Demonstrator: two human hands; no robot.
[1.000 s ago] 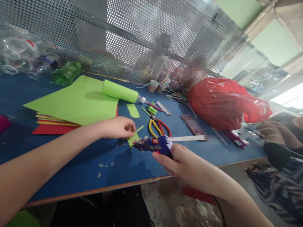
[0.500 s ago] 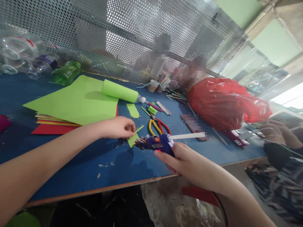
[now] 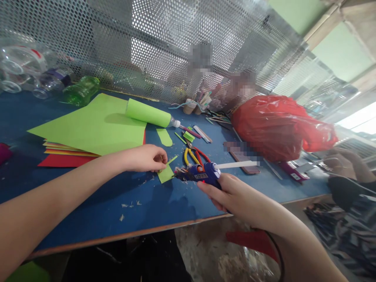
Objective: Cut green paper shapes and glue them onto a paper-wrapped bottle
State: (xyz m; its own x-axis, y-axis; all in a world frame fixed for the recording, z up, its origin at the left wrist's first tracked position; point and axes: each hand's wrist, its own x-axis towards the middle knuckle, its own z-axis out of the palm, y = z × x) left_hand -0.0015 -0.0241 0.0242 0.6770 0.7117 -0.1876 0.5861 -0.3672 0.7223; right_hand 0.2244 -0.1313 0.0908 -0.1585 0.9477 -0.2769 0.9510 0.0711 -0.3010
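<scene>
1. Along the far edge of the surface (image 3: 96, 215) stands a perforated screen (image 3: 117, 47); clear bottles (image 3: 17, 70) and a green bottle (image 3: 80, 91) crowd the far left corner.
2. Nearer than these lies a paper stack (image 3: 100, 125), green on top, with a red sheet jutting toward the near edge. The left forearm crosses in front of it.
3. A green-wrapped bottle (image 3: 148, 112) lies on the stack, its white cap toward the right end.
4. Near the far edge's middle stand small cups (image 3: 190, 106) of sticks; a big red bag (image 3: 270, 125) fills the far right part.
5. The scissors (image 3: 202, 152), with red and yellow handles, lie just beyond the glue gun (image 3: 202, 174), which partly hides them. A flat pinkish case (image 3: 248, 166) lies farther right.
6. Another person's hand (image 3: 342, 166) is at the right end.
7. The right hand (image 3: 221, 192) grips the glue gun above the near edge, nozzle pointing left, white stick (image 3: 235, 165) out the back.
8. The green piece (image 3: 165, 174) lies between the hands, back from the near edge, by the nozzle.
9. The left hand (image 3: 155, 158) has curled fingers, tips at the piece's upper left; whether they pinch or press, I cannot tell.
</scene>
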